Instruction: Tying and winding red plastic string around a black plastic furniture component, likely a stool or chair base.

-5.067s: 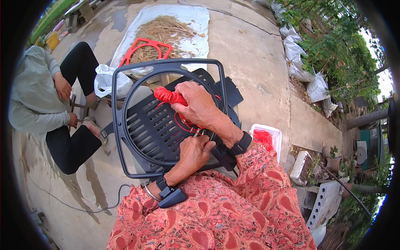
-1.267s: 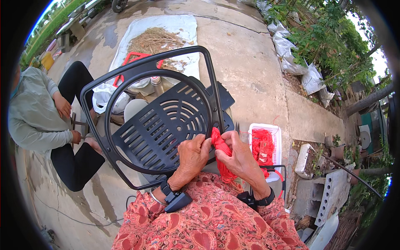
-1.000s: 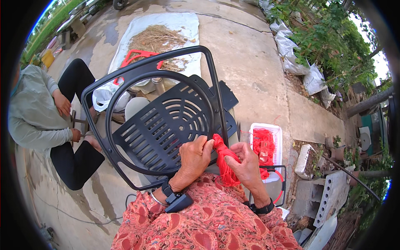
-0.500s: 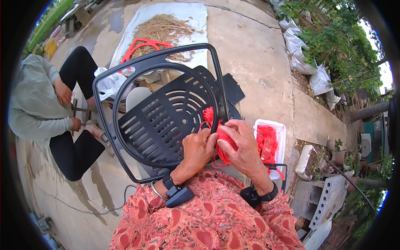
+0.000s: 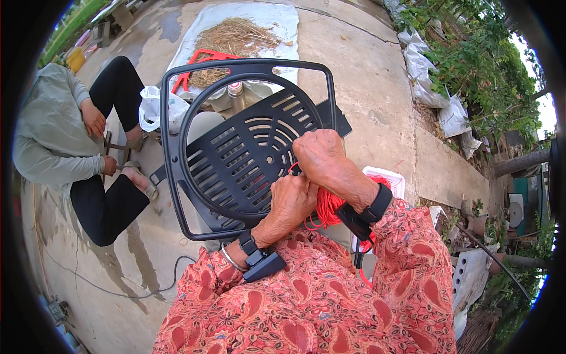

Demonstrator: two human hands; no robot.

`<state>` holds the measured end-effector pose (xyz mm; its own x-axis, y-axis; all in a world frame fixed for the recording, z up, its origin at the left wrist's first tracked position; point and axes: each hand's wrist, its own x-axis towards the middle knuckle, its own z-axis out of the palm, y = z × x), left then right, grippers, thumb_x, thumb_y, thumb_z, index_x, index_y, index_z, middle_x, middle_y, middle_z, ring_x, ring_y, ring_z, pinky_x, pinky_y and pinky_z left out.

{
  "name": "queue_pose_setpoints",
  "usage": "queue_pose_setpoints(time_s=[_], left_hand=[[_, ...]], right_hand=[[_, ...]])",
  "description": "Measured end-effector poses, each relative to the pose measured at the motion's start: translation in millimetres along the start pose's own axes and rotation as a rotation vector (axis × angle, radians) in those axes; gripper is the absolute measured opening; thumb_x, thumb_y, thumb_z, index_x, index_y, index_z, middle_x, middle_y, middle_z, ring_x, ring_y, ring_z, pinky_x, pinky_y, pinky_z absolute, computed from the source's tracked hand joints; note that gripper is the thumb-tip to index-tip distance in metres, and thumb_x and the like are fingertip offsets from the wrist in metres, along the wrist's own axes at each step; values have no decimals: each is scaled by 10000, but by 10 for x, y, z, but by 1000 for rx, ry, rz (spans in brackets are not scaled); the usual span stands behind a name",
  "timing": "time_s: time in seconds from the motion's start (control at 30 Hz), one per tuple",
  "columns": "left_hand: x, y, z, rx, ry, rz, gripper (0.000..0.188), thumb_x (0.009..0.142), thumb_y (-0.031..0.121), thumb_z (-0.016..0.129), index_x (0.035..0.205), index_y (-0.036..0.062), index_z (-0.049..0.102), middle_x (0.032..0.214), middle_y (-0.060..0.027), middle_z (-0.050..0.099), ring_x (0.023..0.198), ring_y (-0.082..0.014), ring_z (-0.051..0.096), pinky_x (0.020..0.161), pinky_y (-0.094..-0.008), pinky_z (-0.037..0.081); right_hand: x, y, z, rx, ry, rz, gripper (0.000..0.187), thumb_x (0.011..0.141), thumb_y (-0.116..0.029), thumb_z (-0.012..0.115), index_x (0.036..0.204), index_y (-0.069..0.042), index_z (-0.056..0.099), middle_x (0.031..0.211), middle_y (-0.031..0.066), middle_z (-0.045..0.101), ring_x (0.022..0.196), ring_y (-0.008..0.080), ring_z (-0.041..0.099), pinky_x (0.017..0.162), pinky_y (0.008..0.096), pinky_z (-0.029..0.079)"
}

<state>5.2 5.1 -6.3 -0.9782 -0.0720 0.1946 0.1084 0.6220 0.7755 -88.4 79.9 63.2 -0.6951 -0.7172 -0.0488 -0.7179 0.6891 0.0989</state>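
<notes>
A black frame [image 5: 169, 156], a rounded rectangle with a ring [image 5: 186, 147] inside it, stands tilted over a black slatted plastic seat [image 5: 242, 168]. My left hand [image 5: 292, 203] is closed at the ring's lower right side, fingers pinched around it. Just above, my right hand [image 5: 324, 154] is a fist at the frame's right side, back of the hand turned up. A thin red strand shows between the hands, so the fist seems closed on the cord; its fingertips are hidden. The bundle of red cord [image 5: 330, 206] hangs below my right wrist.
A white basket [image 5: 397, 186] with more red cord stands at my right. Across at the left sits another person [image 5: 56, 130], hands on their lap. Beyond the frame are a metal flask [image 5: 237, 97], a white plastic bag [image 5: 151, 109] and a sheet with dry stalks [image 5: 236, 36].
My right hand has risen and turned over, leaving the cord bundle below it. The black frame has shifted right and tilted differently. My left hand moved slightly right.
</notes>
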Motion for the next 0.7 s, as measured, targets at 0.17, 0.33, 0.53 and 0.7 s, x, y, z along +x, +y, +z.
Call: queue_pose_setpoints(time_s=[0.17,0.33,0.53,0.7], left_hand=[[-33,-5,-33,4,29,2,218,859,214,636,789,7,637,610,-236,606,601,-427,626,561,-522,492],[-27,-7,-118,25,26,-69,193,837,202,656,759,26,661,614,-229,605,599,-426,621,539,-492,485],[-37,-44,-120,-14,66,-59,193,853,194,648,786,13,637,609,-237,610,587,-422,627,548,-522,486],[-67,-54,-76,29,39,-41,183,858,211,647,812,35,653,609,-225,613,586,-417,628,550,-519,489]], right_hand=[[153,-16,-203,-18,17,-61,163,659,-102,724,810,-44,748,806,167,711,774,306,721,626,378,566],[349,10,-129,176,87,-77,229,755,-201,734,888,-19,697,815,186,688,784,350,697,656,422,549],[229,-103,-10,127,167,-92,407,757,-436,755,891,-58,685,927,105,636,936,268,595,741,383,466],[193,-154,-67,-202,-112,-46,401,728,-453,764,913,-101,708,886,27,600,953,203,521,786,360,380]])
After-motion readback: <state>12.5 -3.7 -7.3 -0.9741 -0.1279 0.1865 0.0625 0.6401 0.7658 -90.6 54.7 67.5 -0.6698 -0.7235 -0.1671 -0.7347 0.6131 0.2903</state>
